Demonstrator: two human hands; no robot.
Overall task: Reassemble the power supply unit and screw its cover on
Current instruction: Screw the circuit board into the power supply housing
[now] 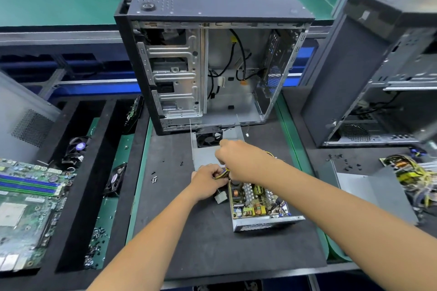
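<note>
Left hand (206, 182) pinching wire bundle (222, 175) over board-filled open tray (264, 222) (right hand's (238, 160) grip unclear).

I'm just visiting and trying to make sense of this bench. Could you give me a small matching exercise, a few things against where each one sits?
Things:
1. fan
2. motherboard
3. loose screws
4. bundle of wires

Places:
A. far left, in the black foam tray
B. on the black mat, left of the hands
C. pinched in the left hand, with the right hand on it too
D. on the grey cover, in front of the open computer case

Pairs: 1-D, 2-A, 3-B, 4-C
</note>
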